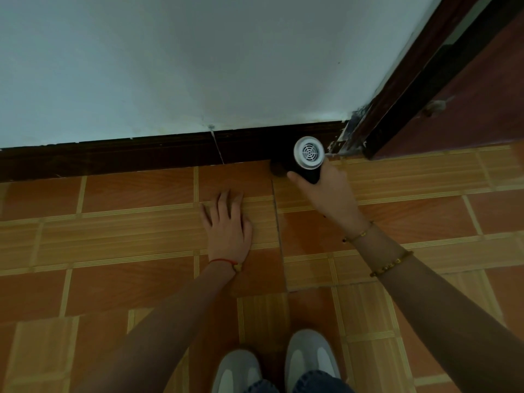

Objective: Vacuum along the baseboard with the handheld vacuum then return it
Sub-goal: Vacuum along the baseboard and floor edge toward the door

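Note:
The handheld vacuum is a dark cylinder with a white round vented rear cap facing me. My right hand grips its body, and the front end points down at the foot of the dark brown baseboard, close to the door frame; its nozzle is hidden behind the body. My left hand lies flat on the tiled floor, fingers spread, a little left of the vacuum and apart from it.
A dark wooden door frame and a reddish door stand at the right. The pale wall rises above the baseboard. Orange and tan floor tiles stretch left. My two grey shoes are at the bottom.

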`<act>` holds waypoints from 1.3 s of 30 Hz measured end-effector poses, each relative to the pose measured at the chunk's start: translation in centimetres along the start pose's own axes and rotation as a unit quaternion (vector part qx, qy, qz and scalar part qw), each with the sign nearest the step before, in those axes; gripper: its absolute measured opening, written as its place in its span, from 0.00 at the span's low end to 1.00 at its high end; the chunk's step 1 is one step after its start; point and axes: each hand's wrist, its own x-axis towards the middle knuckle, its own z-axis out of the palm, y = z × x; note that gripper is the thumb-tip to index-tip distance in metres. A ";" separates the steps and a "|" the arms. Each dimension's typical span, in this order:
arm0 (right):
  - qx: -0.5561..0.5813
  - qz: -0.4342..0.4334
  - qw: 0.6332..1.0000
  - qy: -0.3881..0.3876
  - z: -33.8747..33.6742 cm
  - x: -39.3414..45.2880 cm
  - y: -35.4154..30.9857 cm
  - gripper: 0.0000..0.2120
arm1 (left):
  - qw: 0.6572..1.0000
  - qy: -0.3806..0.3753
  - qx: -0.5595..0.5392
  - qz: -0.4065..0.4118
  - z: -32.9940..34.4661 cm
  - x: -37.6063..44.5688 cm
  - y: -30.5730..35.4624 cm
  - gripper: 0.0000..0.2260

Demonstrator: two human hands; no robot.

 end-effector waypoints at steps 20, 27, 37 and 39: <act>-0.019 0.048 0.996 0.075 -1.6 0.1 3.1 0.29 | 1.000 0.012 0.003 0.006 0.0 0.1 -0.3 0.22; 0.006 0.079 0.995 0.067 -2.6 0.1 3.5 0.24 | 1.000 0.012 -0.005 0.001 -0.1 0.1 -0.3 0.23; -0.020 -0.023 1.000 0.007 2.0 0.5 -1.9 0.32 | 0.999 0.021 -0.034 -0.004 0.0 0.2 -0.3 0.22; -0.008 -0.029 1.000 -0.004 1.8 0.5 -1.3 0.33 | 0.998 0.023 -0.050 -0.005 -0.2 0.3 -0.4 0.22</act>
